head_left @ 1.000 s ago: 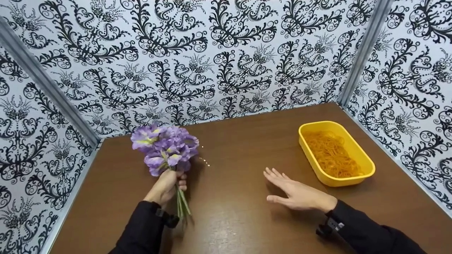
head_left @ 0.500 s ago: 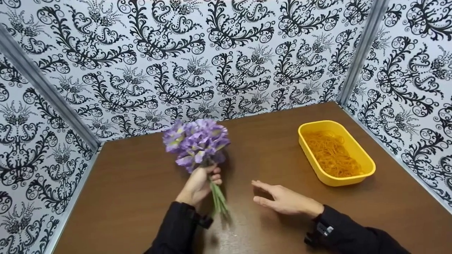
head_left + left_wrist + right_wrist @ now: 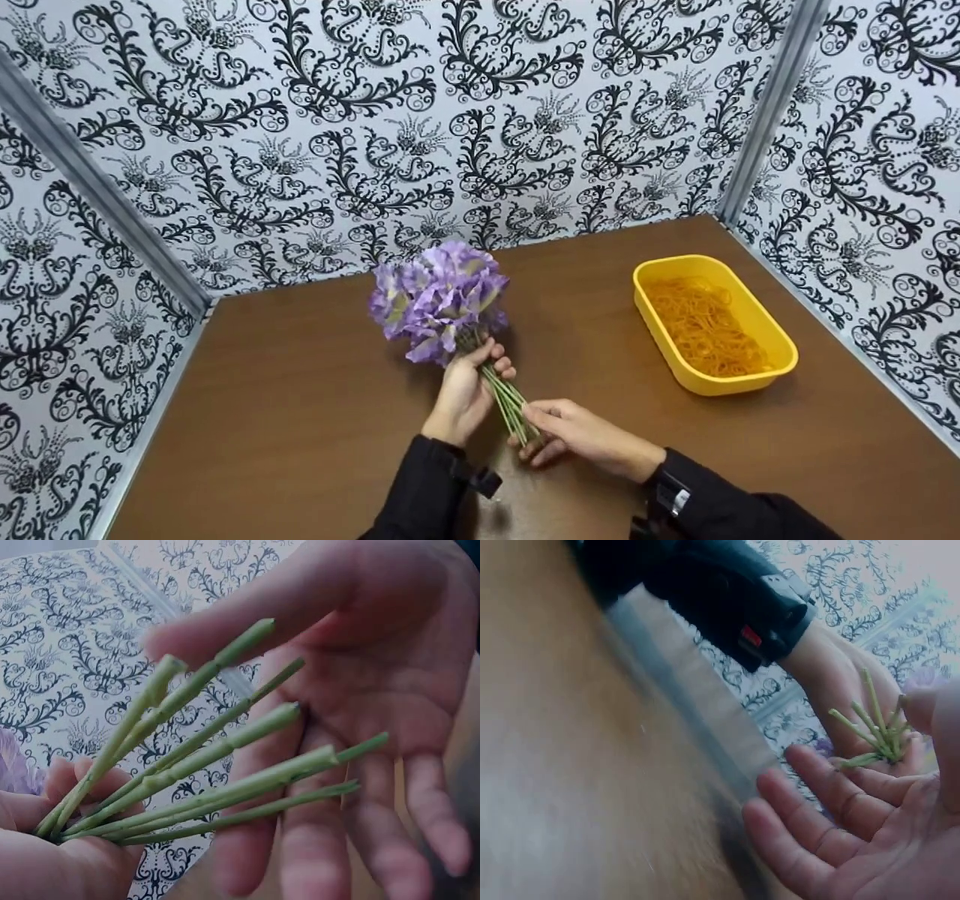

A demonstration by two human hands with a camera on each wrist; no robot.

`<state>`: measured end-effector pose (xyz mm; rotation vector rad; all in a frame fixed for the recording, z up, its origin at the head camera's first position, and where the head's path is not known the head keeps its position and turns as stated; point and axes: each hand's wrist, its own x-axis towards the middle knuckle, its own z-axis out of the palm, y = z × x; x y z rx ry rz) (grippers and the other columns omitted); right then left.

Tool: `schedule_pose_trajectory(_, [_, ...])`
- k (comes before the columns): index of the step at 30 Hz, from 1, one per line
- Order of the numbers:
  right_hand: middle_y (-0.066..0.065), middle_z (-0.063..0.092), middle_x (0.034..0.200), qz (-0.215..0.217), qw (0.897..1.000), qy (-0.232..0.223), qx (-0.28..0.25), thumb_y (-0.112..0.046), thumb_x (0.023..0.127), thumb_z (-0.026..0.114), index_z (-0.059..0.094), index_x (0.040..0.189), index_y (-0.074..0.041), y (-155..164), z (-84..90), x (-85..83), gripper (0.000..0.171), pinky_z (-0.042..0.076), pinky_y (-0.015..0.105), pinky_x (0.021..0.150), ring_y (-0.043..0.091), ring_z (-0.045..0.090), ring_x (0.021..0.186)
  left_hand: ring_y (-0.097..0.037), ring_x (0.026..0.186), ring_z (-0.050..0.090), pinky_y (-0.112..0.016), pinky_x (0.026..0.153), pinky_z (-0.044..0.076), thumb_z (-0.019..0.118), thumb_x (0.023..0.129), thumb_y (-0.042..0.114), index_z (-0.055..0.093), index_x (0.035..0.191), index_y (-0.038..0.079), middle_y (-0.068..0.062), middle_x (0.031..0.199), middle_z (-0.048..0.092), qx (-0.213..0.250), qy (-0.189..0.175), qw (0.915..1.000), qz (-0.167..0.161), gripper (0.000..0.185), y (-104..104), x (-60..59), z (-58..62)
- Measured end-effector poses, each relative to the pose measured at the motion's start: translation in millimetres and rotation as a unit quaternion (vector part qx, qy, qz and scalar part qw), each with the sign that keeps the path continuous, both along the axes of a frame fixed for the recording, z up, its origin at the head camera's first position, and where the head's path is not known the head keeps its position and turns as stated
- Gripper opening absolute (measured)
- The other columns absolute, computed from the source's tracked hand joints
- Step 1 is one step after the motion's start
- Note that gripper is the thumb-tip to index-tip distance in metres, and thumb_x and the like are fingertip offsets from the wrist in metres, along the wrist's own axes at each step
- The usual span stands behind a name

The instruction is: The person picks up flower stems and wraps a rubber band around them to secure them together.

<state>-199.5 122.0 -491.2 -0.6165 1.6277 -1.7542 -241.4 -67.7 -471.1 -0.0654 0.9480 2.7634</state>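
A bunch of purple flowers (image 3: 442, 300) with yellow-green petal centres is held over the table by my left hand (image 3: 461, 394), its fingers curled round the upper stems. The green stems (image 3: 225, 795) fan out of that fist, their cut ends loose, in the left wrist view. Close to those ends is my right hand (image 3: 589, 439); the left wrist view shows its palm and spread fingers (image 3: 315, 847) behind the stems. Its extended fingers (image 3: 840, 802) appear in the right wrist view too, with the stem ends beyond them. Whether they touch the stems I cannot tell.
A yellow tub (image 3: 660, 337) of tangled amber rubber bands stands on the brown table (image 3: 300, 420) at the right. Walls (image 3: 390, 150) with black-and-white scroll patterns enclose the table at the back and both sides.
The left hand has carried the flowers rightward across the table. The right hand has moved left, up to the stem ends.
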Motion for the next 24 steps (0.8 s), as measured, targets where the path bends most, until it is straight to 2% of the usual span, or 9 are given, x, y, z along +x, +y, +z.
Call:
schedule_pose_trajectory(4, [0.016,0.070,0.110,0.032,0.991,-0.116,-0.064,-0.042,0.109,0.044,0.049,0.129,0.007,0,-4.3,-1.4,0.053,0.060,0.037,0.081,0.023,0.072,0.089,-0.015,0.069,0.046,-0.025,0.062,0.045,0.041,0.107,0.002,0.043,0.107,0.007,-0.005,0.083,0.049,-0.009,0.007,0.9999,-0.005,0.006,4,1.4,-3.2])
schedule_pose_trajectory(7, [0.014,0.070,0.109,0.051,0.982,-0.153,-0.093,-0.042,0.109,0.043,0.048,0.126,0.003,0,-7.6,-3.8,0.048,0.060,0.038,0.081,0.023,0.072,0.089,-0.016,0.074,0.053,-0.026,0.068,0.050,0.044,0.106,0.002,0.044,0.111,0.006,-0.006,0.086,0.053,-0.029,0.018,0.9994,-0.009,0.007,7,2.0,-5.0])
schedule_pose_trajectory(11, [0.012,0.069,0.108,0.051,0.978,-0.164,-0.121,-0.037,0.110,0.042,0.048,0.125,0.002,-1,-10.9,-5.7,0.042,0.060,0.037,0.081,0.023,0.072,0.088,-0.019,0.085,0.062,-0.029,0.082,0.056,0.048,0.104,-0.001,0.045,0.113,0.004,-0.008,0.094,0.062,-0.053,0.028,0.9981,-0.014,0.011,10,4.8,-6.6])
schedule_pose_trajectory(16, [0.007,0.067,0.102,0.043,0.975,-0.166,-0.139,-0.030,0.109,0.048,0.046,0.129,-0.001,0,-13.1,-6.5,0.035,0.060,0.036,0.081,0.020,0.071,0.082,-0.022,0.095,0.065,-0.034,0.096,0.054,0.050,0.101,-0.005,0.047,0.114,0.001,-0.011,0.104,0.066,-0.073,0.037,0.9962,-0.030,0.015,13,10.3,-6.4])
schedule_pose_trajectory(20, [0.004,0.065,0.096,0.047,0.972,-0.169,-0.155,-0.022,0.108,0.049,0.044,0.128,-0.001,0,-14.4,-5.6,0.029,0.060,0.036,0.081,0.017,0.071,0.079,-0.021,0.096,0.064,-0.034,0.098,0.053,0.052,0.100,-0.004,0.046,0.113,0.002,-0.010,0.106,0.066,-0.103,0.044,0.9929,-0.041,0.015,16,11.6,-6.9])
schedule_pose_trajectory(24, [0.001,0.062,0.090,0.043,0.970,-0.173,-0.163,-0.018,0.108,0.050,0.045,0.119,-0.004,-1,-14.7,-4.8,0.019,0.060,0.035,0.078,0.015,0.069,0.075,-0.021,0.095,0.063,-0.033,0.096,0.052,0.053,0.100,-0.004,0.047,0.111,0.002,-0.011,0.108,0.065,-0.114,0.043,0.9917,-0.042,0.014,17,11.2,-8.4])
